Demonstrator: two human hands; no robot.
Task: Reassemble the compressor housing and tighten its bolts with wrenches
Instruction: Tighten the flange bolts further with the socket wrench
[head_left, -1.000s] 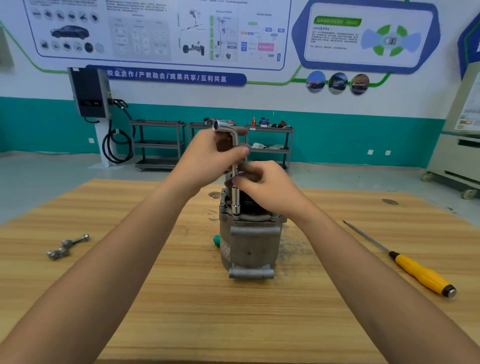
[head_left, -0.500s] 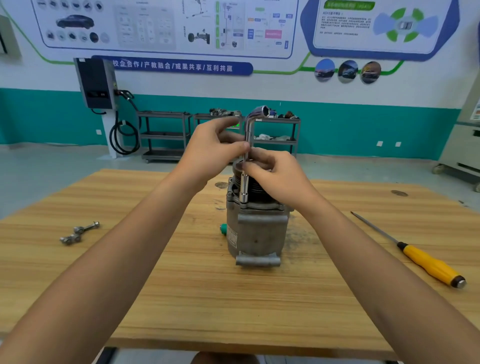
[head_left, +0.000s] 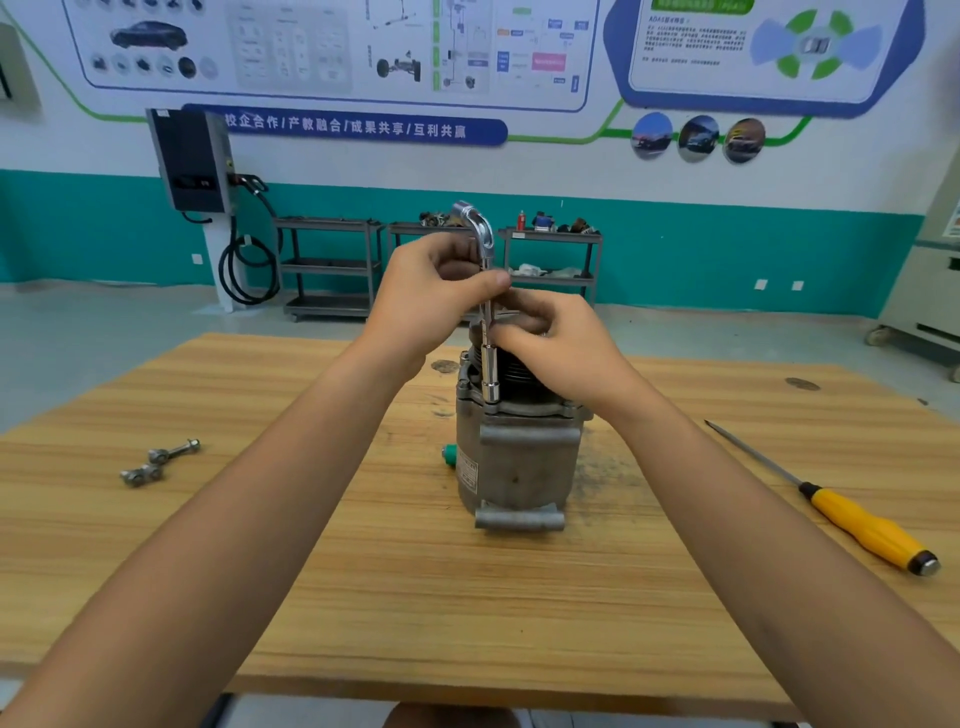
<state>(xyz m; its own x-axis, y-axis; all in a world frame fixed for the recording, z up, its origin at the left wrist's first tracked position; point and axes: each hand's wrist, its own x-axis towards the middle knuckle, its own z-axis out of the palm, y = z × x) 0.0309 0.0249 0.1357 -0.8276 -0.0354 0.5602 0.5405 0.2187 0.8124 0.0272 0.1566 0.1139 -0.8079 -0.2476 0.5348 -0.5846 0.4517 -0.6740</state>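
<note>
A grey metal compressor housing (head_left: 519, 462) stands upright in the middle of the wooden table (head_left: 363, 597). An L-shaped socket wrench (head_left: 488, 358) stands vertically with its socket on a bolt at the housing's top left flange; its bent end points up and left. My left hand (head_left: 431, 296) pinches the upper shaft of the wrench. My right hand (head_left: 556, 348) rests over the top of the housing, its fingers on the lower shaft. The top of the housing is mostly hidden by my right hand.
Two loose bolts (head_left: 161, 462) lie on the table at the left. A yellow-handled screwdriver (head_left: 852, 525) lies at the right. A small green cap (head_left: 449, 454) sits beside the housing's left side. Metal shelf carts (head_left: 327, 270) stand by the far wall.
The bent top of the wrench has swung round, from pointing left to right and back to up-left. Both hands stay on the wrench and housing. The camera has tilted down slightly.
</note>
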